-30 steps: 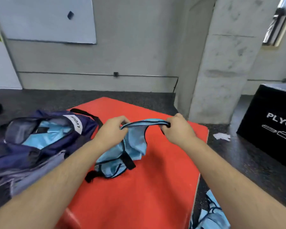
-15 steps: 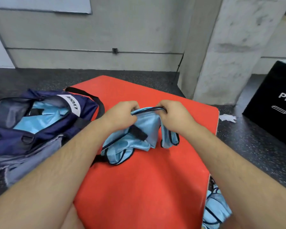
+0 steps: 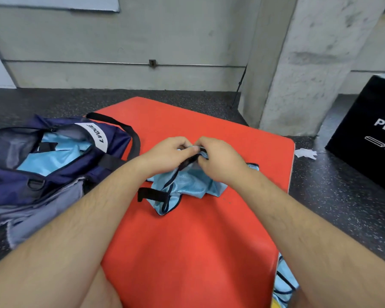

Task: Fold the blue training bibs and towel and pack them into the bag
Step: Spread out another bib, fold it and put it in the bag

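Light-blue training bib (image 3: 187,185), mesh with dark trim: bunched on the red mat (image 3: 187,252) near its middle, its upper edge lifted and the rest slumped on the mat; a black strap (image 3: 151,194) sticks out on its left side. Left hand (image 3: 167,155): fingers curled, thumb and fingertips pinching the bib's trimmed upper edge. Right hand (image 3: 218,161): fingers curled, gripping the same edge just beside the left hand, the two hands touching or nearly so. Navy bag (image 3: 60,174): lies on the floor against the mat's left side, unzipped and gaping, with a white label (image 3: 96,136) reading "LVQUE" and a black carry strap (image 3: 129,132) draped onto the mat. Light-blue fabric (image 3: 53,155) with dark trim: inside the open bag. Grey fabric (image 3: 38,214): lies at the bag's near side; whether it belongs to the bag cannot be told. Further blue bibs (image 3: 285,278): heaped on the floor off the mat's near right edge, partly hidden by the right forearm. Black box (image 3: 369,138) with white lettering: far right. White crumpled scrap (image 3: 305,152): on the speckled dark floor (image 3: 342,207) between mat and box. Concrete pillar (image 3: 309,63): behind the mat's far right corner.
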